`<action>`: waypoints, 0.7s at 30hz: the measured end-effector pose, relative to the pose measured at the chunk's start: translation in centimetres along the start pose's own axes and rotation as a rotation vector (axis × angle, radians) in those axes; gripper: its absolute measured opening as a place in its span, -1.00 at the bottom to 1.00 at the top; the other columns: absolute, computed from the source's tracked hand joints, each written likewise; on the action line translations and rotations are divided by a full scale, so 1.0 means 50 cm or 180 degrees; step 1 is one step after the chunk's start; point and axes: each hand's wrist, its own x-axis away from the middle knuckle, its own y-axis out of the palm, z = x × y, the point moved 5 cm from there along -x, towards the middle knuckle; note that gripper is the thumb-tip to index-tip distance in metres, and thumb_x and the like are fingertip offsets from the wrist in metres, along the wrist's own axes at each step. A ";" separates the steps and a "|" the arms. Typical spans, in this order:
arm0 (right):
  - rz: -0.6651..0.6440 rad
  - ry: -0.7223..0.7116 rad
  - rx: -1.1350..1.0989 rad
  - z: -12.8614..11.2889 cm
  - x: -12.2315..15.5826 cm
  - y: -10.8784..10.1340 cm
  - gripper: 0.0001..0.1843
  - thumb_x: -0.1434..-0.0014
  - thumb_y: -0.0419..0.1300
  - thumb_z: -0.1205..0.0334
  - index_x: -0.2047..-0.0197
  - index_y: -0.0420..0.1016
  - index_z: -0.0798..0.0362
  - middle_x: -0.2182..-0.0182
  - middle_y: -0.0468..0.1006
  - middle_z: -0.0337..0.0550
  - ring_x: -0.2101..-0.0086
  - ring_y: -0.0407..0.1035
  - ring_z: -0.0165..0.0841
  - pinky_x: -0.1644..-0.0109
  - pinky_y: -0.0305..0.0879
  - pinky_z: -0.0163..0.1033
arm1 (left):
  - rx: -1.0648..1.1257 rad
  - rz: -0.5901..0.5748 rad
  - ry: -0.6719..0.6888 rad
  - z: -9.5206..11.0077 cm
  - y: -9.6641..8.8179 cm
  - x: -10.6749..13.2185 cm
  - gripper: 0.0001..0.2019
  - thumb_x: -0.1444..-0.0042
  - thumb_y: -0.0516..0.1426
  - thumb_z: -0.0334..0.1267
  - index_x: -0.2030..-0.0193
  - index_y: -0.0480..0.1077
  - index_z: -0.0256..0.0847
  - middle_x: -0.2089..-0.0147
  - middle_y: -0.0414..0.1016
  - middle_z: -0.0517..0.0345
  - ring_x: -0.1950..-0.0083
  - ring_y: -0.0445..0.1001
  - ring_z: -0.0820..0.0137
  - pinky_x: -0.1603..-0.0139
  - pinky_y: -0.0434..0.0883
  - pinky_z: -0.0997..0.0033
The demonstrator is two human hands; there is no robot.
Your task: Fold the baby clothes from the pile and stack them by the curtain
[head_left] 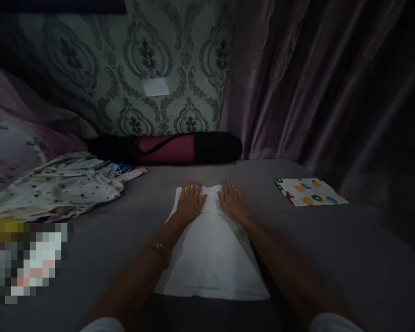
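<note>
A white cloth garment lies spread flat on the grey bed surface, its wide end toward me and its narrower end away. My left hand rests palm down on the far left corner of the cloth, fingers stretched forward. On the far right corner lies my right hand, also flat with its fingers extended and slightly blurred. Between the hands a band across the cloth's far end shows. What the palms cover is hidden.
Crumpled printed clothes are heaped at the left. A folded, colourfully printed cloth lies at the right. Along the patterned wall rests a long black and pink bag. Purple curtains hang at the right.
</note>
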 end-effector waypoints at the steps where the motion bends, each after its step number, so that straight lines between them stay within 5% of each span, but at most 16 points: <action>1: -0.0065 0.0022 0.0014 0.000 -0.003 0.011 -0.32 -0.35 -0.30 0.06 -0.36 0.00 0.35 -0.35 0.02 0.13 -0.32 -0.15 -0.13 -0.35 -0.27 0.01 | 0.0042 -0.0144 -0.0093 -0.006 0.014 -0.001 -0.37 -0.32 -0.28 0.04 -0.37 0.09 -0.32 -0.41 0.04 -0.11 -0.43 -0.06 0.09 -0.39 -0.07 0.00; 5: -0.0203 0.0079 0.0060 0.006 -0.005 0.042 -0.33 -0.34 -0.26 0.08 -0.36 0.01 0.36 -0.34 0.04 0.14 -0.31 -0.11 -0.12 -0.35 -0.28 0.04 | 0.0198 -0.0510 -0.0309 -0.029 0.056 0.001 -0.33 -0.30 -0.29 0.11 -0.38 0.08 -0.28 -0.43 -0.03 -0.10 -0.42 -0.03 0.04 -0.36 -0.02 -0.07; 11: -0.0400 0.0132 0.0035 0.006 -0.006 0.026 -0.34 -0.34 -0.25 0.09 -0.36 -0.01 0.37 -0.35 0.02 0.15 -0.31 -0.12 -0.12 -0.35 -0.27 0.04 | 0.0292 -0.0873 -0.0374 -0.026 0.037 -0.004 -0.31 -0.29 -0.32 0.13 -0.40 0.02 -0.28 -0.45 -0.09 -0.07 -0.45 -0.11 0.09 -0.37 -0.05 -0.05; 16: 0.0131 -0.0473 0.0049 -0.052 -0.002 -0.011 -0.38 -0.36 -0.26 0.09 -0.37 0.01 0.23 -0.37 -0.01 0.05 -0.33 -0.19 -0.19 -0.36 -0.33 0.02 | 0.0006 -0.0074 -0.0070 -0.009 -0.005 -0.003 -0.40 -0.34 -0.30 -0.01 -0.37 0.08 -0.28 -0.43 -0.01 -0.10 -0.44 -0.09 0.12 -0.39 -0.13 -0.06; 21: -0.0311 -0.0884 0.0025 -0.085 0.012 0.032 -0.43 -0.36 -0.24 0.10 -0.38 0.05 0.05 -0.36 0.03 -0.07 -0.33 -0.15 -0.21 -0.35 -0.26 0.05 | 0.0032 -0.0274 -0.0296 -0.028 0.041 0.009 -0.39 -0.32 -0.24 0.05 -0.35 0.14 -0.27 -0.38 0.10 -0.17 -0.40 0.05 0.04 -0.35 -0.01 -0.07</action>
